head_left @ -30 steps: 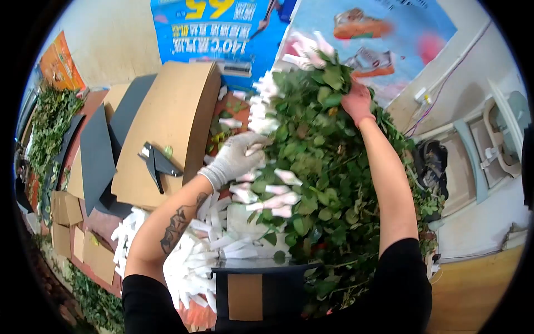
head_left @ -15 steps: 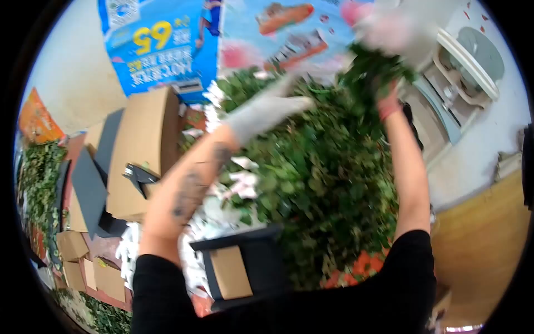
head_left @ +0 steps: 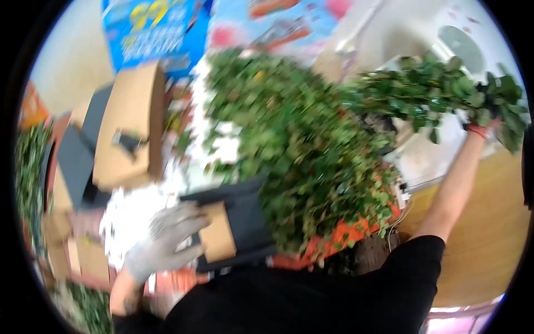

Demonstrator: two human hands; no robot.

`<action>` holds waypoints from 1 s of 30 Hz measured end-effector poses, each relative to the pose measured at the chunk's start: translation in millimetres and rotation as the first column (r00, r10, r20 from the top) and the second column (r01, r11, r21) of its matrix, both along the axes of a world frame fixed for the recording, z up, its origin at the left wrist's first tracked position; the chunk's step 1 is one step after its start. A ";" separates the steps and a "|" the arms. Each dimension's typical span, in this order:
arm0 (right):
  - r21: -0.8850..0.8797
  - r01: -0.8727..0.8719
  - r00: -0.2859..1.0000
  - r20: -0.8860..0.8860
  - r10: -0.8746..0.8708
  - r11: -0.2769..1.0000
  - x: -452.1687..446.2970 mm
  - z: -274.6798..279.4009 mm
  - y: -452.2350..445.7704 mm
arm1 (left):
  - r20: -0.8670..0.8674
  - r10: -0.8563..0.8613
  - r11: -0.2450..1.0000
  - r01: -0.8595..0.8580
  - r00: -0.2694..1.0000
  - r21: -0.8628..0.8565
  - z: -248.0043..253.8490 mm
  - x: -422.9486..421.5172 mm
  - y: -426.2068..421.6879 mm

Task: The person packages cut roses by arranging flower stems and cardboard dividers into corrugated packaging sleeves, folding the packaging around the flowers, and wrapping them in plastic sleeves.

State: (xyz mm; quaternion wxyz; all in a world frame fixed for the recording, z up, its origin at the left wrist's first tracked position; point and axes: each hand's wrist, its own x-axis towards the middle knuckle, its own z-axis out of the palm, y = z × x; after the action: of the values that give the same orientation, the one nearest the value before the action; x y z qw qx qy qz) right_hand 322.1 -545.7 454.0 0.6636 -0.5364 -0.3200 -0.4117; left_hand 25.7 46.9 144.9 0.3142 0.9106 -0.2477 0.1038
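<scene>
My right hand [head_left: 485,118], in a dark glove with a red cuff, is closed around a bunch of leafy flower stems [head_left: 414,92] at the far right. The bunch lies nearly level, pointing left over the edge of a big green pile [head_left: 300,128]; no blooms show on it now. Over at the lower left, my left hand [head_left: 169,240] wears a pale grey glove. Its fingers are stretched out and slightly apart, at the edge of a black tray-like box [head_left: 250,214] with a brown cardboard piece [head_left: 218,234]. Whether they touch the cardboard is unclear.
A large cardboard box [head_left: 125,122] with a small black tool [head_left: 129,143] on it stands at the left, beside dark panels [head_left: 75,161]. White scraps [head_left: 142,206] lie around it. Printed blue bags [head_left: 156,39] hang behind. A wooden surface [head_left: 473,239] is at right.
My right hand has swung right and down with the bunch, which has turned from upright to level. My left hand has moved from over the pile back to the black box. The view has shifted.
</scene>
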 end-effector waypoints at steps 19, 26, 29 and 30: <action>-0.787 -0.070 0.998 -0.050 -0.049 -0.613 -183.3 -375.3 334.2 | -0.217 0.384 0.869 -0.431 0.897 -0.244 -69.6 -83.2 7.0; -0.823 0.078 0.990 0.132 -0.057 -0.562 -193.9 -376.8 297.0 | -0.025 0.322 0.947 -0.322 0.946 0.005 -116.0 -32.9 -18.7; -0.904 0.001 0.977 0.092 -0.193 -0.427 -199.4 -328.9 305.9 | -0.237 0.372 0.928 -0.355 0.898 0.114 -119.3 -30.8 -22.7; -0.905 -0.012 0.977 0.080 -0.197 -0.426 -199.5 -328.1 306.6 | -0.247 0.369 0.929 -0.349 0.896 0.119 -122.2 -31.3 -23.8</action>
State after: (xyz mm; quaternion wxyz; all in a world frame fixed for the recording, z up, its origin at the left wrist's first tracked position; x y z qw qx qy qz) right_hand 122.6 -239.1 125.9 -0.1133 -0.8962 -0.4281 0.0253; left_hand -5.6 23.1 22.7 0.2869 0.9569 -0.0348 0.0284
